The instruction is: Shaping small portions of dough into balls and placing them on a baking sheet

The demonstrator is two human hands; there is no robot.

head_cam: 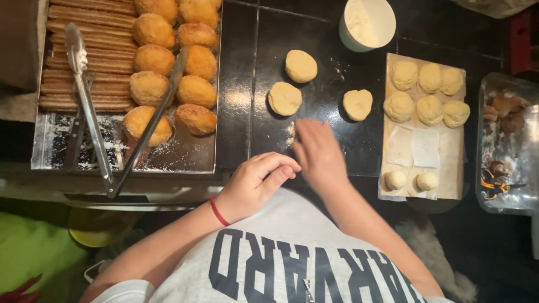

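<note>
1. Dough discs (284,98): three pale, flattened rounds, well apart on the black counter (236,112). Judged soft, light, easily dented; best lifted from beneath the edges.
2. Right hand (318,151): flat, fingers spread over floury counter near the discs, holding nothing.
3. Left hand (257,182): loosely curled; contents cannot be told.

Head camera looks straight down, close above the counter (320,106).
</note>
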